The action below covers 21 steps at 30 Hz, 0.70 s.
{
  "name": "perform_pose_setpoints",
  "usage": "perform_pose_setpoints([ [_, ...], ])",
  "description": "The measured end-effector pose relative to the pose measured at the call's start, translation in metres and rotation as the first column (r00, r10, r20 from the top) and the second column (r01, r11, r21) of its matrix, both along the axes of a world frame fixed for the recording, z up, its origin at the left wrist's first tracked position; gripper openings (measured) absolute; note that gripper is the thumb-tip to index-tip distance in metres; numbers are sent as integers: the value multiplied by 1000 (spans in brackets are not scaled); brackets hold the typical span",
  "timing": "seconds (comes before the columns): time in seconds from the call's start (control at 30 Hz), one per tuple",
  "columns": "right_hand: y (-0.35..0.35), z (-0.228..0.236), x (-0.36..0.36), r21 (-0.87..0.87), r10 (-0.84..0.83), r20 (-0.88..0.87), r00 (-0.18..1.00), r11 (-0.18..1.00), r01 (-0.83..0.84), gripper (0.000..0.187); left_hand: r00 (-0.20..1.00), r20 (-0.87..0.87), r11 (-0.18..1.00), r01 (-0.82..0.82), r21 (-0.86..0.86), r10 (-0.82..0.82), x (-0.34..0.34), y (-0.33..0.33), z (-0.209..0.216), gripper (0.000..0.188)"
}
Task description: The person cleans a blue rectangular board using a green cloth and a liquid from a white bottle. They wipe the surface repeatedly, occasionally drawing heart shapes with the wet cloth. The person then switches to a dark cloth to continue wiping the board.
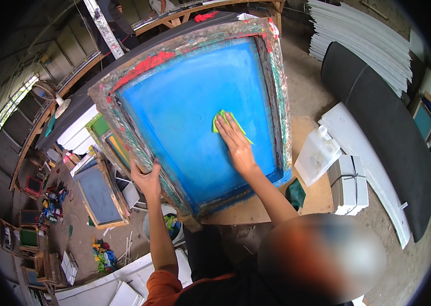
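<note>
A large screen-printing frame [282,97] stands tilted in front of me, its wooden border crusted with red, green and dark paint. Blue mesh [185,112] fills its inside. My right hand [234,142] presses a yellow-green cloth [219,121] against the mesh right of centre, fingers stretched and close together over it. At the frame's lower left side, my left hand [146,177] grips the wooden edge, thumb at the front; its other fingers are partly hidden behind the border.
A brown board [309,148] lies under the frame, with a translucent plastic jug [318,155] and a dark green cloth [295,194]. Right of it are a tied white stack [348,183] and a long black padded panel [378,127]. Another frame [100,194] leans at left.
</note>
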State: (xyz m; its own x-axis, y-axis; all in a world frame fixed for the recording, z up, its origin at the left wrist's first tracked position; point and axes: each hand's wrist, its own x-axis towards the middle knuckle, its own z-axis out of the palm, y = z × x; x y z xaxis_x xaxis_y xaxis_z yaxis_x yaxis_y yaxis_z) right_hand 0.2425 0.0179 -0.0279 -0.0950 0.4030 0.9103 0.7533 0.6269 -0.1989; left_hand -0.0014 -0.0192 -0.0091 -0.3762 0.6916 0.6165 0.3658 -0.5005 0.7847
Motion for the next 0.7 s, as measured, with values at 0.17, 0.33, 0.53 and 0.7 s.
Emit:
perform_pose_setpoints([
  [0.17,6,37,5,-9,-39,-12,999,999,38,59,997,-63,999,-49,-5,48,-19,11,-15,68],
  [0.33,2,15,-9,-39,-82,-28,996,996,81,56,994,58,995,92,-39,-90,-12,8,-7,70],
  [0.53,2,34,-6,-54,-390,115,914,916,398,61,997,58,998,56,42,-58,-4,3,-2,59],
  [0.7,-12,0,-7,-177,-260,99,961,945,274,63,1000,-1,998,-7,70,7,-5,7,-6,57],
])
